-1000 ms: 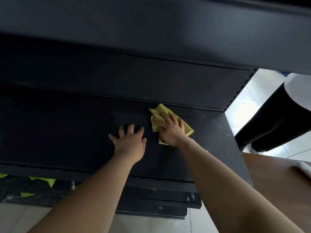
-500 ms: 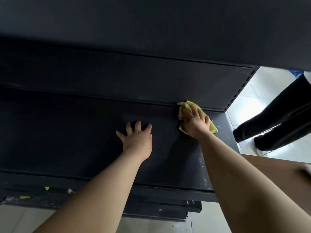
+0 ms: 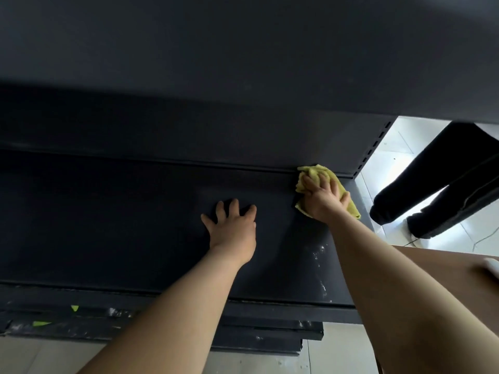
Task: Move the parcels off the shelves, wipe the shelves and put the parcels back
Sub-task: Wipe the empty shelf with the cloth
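Note:
A dark, bare shelf (image 3: 121,225) fills the middle of the head view, with no parcels on it. My right hand (image 3: 322,198) presses a yellow cloth (image 3: 348,203) flat on the shelf at its far right back corner, against the back panel. My left hand (image 3: 233,228) lies palm down on the shelf's middle, fingers spread, holding nothing. White specks mark the shelf surface near its right front edge (image 3: 321,265).
Another dark shelf (image 3: 243,49) overhangs close above. A person in black trousers (image 3: 437,184) stands on the tiled floor past the shelf's right end. A brown tabletop (image 3: 459,279) sits at the right. Lower shelf edges (image 3: 162,325) carry yellow-green tags.
My right hand has slid the cloth to the right and back, from the shelf's middle to the far right corner. My left hand has stayed flat in place.

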Tool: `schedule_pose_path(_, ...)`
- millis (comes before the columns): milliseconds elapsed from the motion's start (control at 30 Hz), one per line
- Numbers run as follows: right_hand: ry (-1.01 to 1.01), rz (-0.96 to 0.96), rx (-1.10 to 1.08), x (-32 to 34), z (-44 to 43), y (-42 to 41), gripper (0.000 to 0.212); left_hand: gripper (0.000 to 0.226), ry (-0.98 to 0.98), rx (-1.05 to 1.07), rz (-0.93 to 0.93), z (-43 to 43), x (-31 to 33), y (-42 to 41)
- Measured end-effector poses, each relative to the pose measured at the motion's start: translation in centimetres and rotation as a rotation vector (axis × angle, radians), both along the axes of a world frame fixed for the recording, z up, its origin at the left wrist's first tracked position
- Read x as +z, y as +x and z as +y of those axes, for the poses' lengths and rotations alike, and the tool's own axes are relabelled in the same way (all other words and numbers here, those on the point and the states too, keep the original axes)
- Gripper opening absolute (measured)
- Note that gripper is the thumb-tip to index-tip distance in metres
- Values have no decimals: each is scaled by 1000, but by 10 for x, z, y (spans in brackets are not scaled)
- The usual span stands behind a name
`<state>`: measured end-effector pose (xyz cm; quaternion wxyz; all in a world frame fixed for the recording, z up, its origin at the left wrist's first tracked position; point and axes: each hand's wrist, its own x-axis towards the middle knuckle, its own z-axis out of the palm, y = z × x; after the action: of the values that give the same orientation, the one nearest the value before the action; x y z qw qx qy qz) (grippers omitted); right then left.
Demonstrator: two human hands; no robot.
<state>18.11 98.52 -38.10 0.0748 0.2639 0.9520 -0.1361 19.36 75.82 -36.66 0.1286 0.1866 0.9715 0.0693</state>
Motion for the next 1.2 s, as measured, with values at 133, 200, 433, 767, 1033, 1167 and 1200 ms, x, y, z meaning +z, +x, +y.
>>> schedule_pose_path(133, -32, -13, -99, 2, 23, 10, 51, 47, -25, 2, 9, 3, -2, -1)
schedule_pose_path(200, -64, -19, -128, 3, 30, 18, 50, 48, -35, -3, 6, 3, -2, -1)
schedule_pose_path(433, -65, -13, -205, 2, 25, 58, 51, 49, -33, -1, -29, -1, -1, 3)
schedule_pose_path(767, -70, -95, -154, 6, -17, 101, 55, 47, 14, -39, 14, -42, 1, 34)
schedule_pose_path(1033, -70, -99, 103, 5, -99, 93, 59, 49, 25, -19, 17, -72, 3, 59)
schedule_pose_path(1167, -32, -65, 179, 0, -117, 116, 56, 48, 18, -23, 3, -69, 4, 80)
schedule_pose_path(1200, -27, -52, 182, -1, -114, 123, 55, 48, 19, -26, 4, -68, 4, 85)
